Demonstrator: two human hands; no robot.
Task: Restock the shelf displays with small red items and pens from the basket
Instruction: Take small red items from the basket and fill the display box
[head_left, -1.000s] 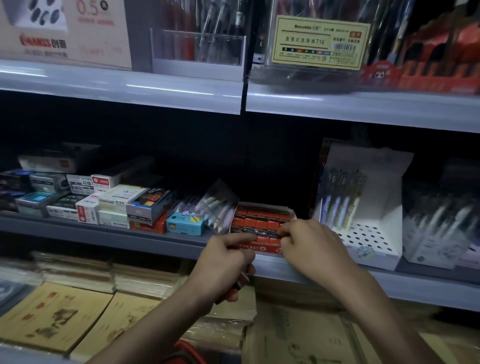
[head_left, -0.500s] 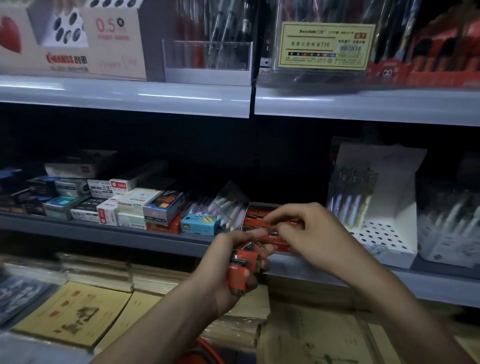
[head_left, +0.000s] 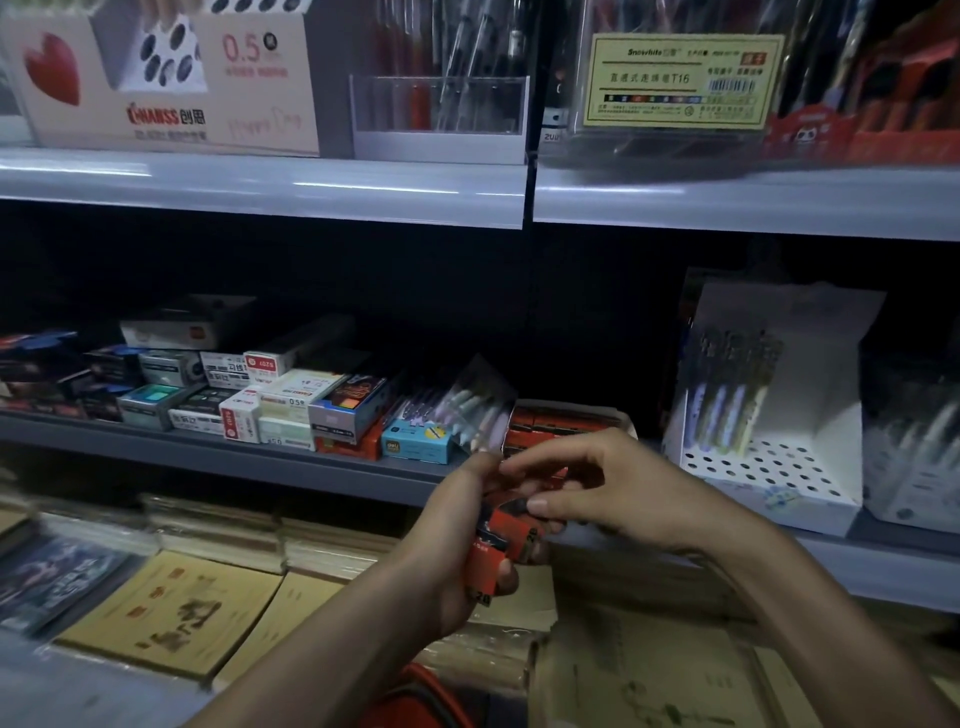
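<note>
While the left hand (head_left: 452, 551) grips a clutch of small red items (head_left: 493, 545) just below the red-filled display box (head_left: 566, 418), the right hand (head_left: 618, 488) pinches the topmost one, labels blurred, and the basket (head_left: 415, 699) farther below is cut off.

Left hand (head_left: 462, 551), right hand (head_left: 618, 488): curled, close.
</note>
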